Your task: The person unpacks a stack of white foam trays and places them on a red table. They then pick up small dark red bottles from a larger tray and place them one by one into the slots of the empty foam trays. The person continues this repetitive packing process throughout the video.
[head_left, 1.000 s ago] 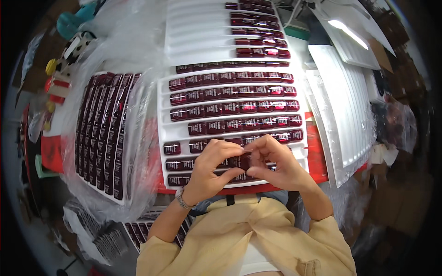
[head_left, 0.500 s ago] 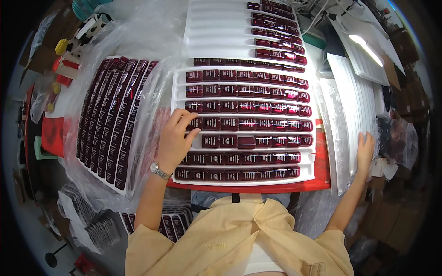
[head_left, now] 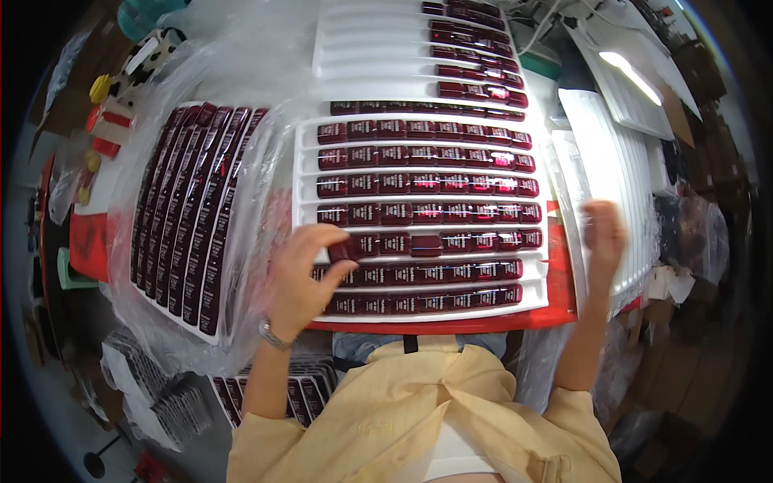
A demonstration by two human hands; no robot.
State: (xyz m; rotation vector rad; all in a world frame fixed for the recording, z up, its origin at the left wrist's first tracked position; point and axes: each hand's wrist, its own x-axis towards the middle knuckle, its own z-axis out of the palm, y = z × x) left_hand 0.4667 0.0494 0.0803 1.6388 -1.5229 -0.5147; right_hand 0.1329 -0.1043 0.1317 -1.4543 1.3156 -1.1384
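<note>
Rows of small dark red bottles (head_left: 427, 185) with pale print lie in the grooves of a white tray (head_left: 306, 161) in front of me. My left hand (head_left: 302, 270) is at the tray's left side, thumb and fingers pinched round a dark red bottle (head_left: 341, 249) at the left end of one row. That bottle looks plainer than its neighbours. In the same row another bottle (head_left: 426, 244) shows a plain face. My right hand (head_left: 604, 237) is raised over the right side, by the stacked white trays (head_left: 620, 169); motion smears its fingers. Nothing can be made out in it.
A plastic-wrapped tray of dark red bottles (head_left: 197, 209) stands at left. Beyond the main tray lies another partly filled white tray (head_left: 370, 48). A lit lamp (head_left: 630, 76) is at upper right. More trays (head_left: 310, 386) sit below the red table edge (head_left: 451, 324).
My left hand has moved down a row and now holds a bottle at its left end, where a gap was. My right hand has swung inward from the stacked trays.
</note>
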